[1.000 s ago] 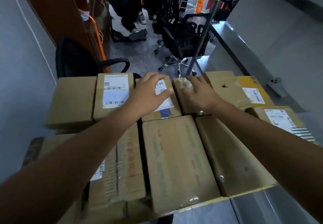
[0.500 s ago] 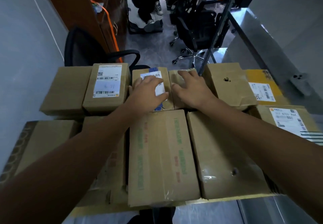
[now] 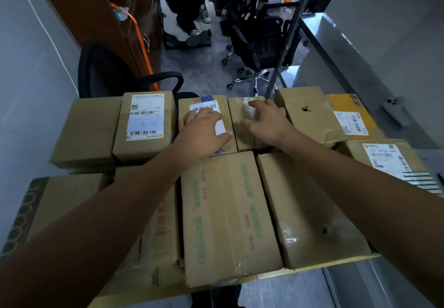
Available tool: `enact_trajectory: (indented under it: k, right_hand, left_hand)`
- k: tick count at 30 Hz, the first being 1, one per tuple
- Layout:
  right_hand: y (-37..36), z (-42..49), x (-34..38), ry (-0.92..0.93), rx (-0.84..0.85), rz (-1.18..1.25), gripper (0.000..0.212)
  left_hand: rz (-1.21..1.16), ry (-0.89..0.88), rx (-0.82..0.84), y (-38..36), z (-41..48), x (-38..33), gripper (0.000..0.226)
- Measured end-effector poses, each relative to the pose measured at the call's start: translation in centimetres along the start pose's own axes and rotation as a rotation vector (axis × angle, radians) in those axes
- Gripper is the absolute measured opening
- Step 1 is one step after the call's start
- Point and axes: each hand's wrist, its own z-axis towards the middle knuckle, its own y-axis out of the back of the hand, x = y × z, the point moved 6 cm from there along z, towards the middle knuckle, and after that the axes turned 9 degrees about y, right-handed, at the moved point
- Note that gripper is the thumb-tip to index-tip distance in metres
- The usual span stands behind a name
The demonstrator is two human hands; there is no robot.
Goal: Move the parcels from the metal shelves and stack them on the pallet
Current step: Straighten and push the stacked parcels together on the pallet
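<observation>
Several brown cardboard parcels lie packed side by side in two rows below me. My left hand [image 3: 204, 132] lies flat, fingers spread, on a small parcel with a white barcode label and blue tape [image 3: 208, 102] in the middle of the far row. My right hand [image 3: 266, 122] rests on the tape-wrapped parcel [image 3: 240, 112] right beside it, fingers reaching its far edge. Neither parcel is lifted. In front of them lies a long parcel with green print [image 3: 228, 211]. A parcel with a large white label [image 3: 144, 125] sits to the left.
A parcel with a torn hole [image 3: 305, 113] and a yellow parcel [image 3: 353, 120] lie to the right. Beyond the stack stand a black office chair [image 3: 108, 72], a second wheeled chair [image 3: 259, 41] and a metal shelf post [image 3: 286, 43]. A person's legs [image 3: 187, 7] show on the far floor.
Both hands stay on the same two small parcels, with the left fingers now lower on the label. The view has shifted forward, so the stack sits lower in the picture.
</observation>
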Motion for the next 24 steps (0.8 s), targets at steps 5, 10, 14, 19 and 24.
enact_trajectory:
  k: [5,10,14,19,24]
  right_hand:
    - [0.9,-0.6,0.2,0.005,-0.013,0.046,0.068]
    - [5.8,-2.3,0.8,0.129,-0.196,0.056,0.053]
    - [12.4,-3.7,-3.0,0.133,-0.314,0.023,0.049]
    - [17.3,-4.0,-14.2,-0.121,-0.184,-0.106,0.065]
    - [16.8,-4.0,-20.4,-0.191,0.035,-0.094,0.07]
  left_hand:
    - [0.017,-0.012,0.011,0.1,0.1,-0.8,0.078]
    - [-0.058,-0.107,-0.073,1.2,0.8,-4.9,0.061]
    - [-0.149,-0.142,-0.064,1.0,0.8,-9.5,0.059]
    - [-0.227,-0.135,-0.001,-1.2,1.0,-14.7,0.059]
    - [-0.265,-0.097,-0.015,-3.0,1.5,-17.8,0.063]
